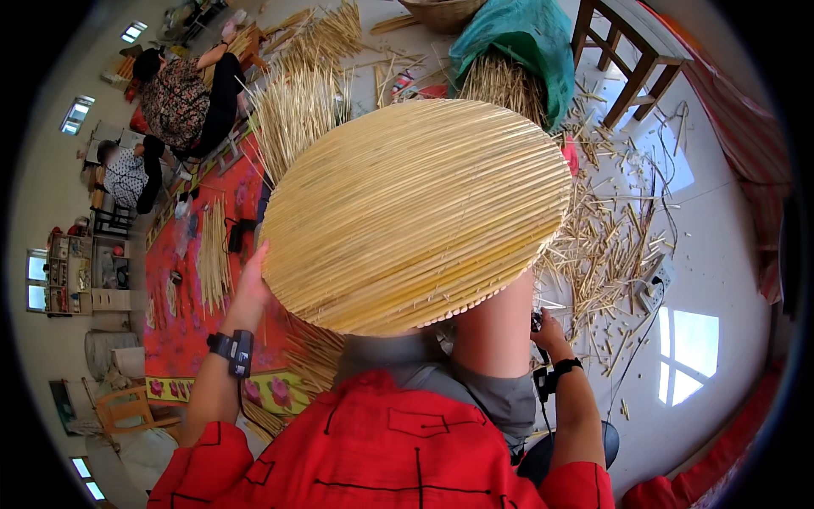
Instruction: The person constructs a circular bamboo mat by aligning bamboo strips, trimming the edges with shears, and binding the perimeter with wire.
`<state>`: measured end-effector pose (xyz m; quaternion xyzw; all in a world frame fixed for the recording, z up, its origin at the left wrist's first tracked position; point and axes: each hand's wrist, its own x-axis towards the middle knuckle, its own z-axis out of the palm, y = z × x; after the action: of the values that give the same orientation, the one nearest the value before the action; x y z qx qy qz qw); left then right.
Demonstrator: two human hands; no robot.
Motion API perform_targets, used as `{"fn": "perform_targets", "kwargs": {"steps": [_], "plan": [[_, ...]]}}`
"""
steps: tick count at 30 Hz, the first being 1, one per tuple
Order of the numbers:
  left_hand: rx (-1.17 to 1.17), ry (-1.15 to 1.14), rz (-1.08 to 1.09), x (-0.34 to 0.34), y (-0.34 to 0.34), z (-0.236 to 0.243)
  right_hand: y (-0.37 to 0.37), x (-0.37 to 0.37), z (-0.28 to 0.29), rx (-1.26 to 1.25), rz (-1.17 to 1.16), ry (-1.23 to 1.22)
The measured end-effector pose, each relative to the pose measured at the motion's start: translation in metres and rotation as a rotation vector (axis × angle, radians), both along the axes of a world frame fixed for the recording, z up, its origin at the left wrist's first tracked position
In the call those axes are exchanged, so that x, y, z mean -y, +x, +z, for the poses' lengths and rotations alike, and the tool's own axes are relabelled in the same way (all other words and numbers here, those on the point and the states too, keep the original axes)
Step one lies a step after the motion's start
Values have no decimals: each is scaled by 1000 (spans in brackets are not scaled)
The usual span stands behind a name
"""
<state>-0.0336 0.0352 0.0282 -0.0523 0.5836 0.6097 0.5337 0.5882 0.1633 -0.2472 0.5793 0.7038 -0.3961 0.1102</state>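
Note:
A large round mat of straw stalks (415, 212), its stalks laid side by side, is tilted over my lap and rests about my knees. Its lower right rim shows cut stalk ends and small stitches. My left hand (257, 276) grips the mat's left edge; its fingers pass behind the mat, out of sight. Low beside my right leg, apart from the mat, my right hand (553, 333) is closed around a small dark object (536, 321), too hidden to name. Both wrists wear black straps with small devices and cables.
Straw bundles (297, 110) stand beyond the mat; a green sack (526, 42) holds more stalks. Cut stalk pieces (606, 263) litter the floor at right, near a power strip (657, 284) and wooden stool (627, 59). A red flowered cloth (182, 331) lies left; two people sit far left.

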Motion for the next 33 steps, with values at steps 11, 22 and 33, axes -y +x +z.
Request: {"fn": "perform_targets", "kwargs": {"steps": [11,22,33], "plan": [[-3,24,-10,-10,22,17,2,-8,6,-211,19,-150],[96,143,15,6,27,-7,-109,-43,325,-958,-557,-382],[58,301,87,7,40,-25,-190,20,335,-1039,-547,-697]]}}
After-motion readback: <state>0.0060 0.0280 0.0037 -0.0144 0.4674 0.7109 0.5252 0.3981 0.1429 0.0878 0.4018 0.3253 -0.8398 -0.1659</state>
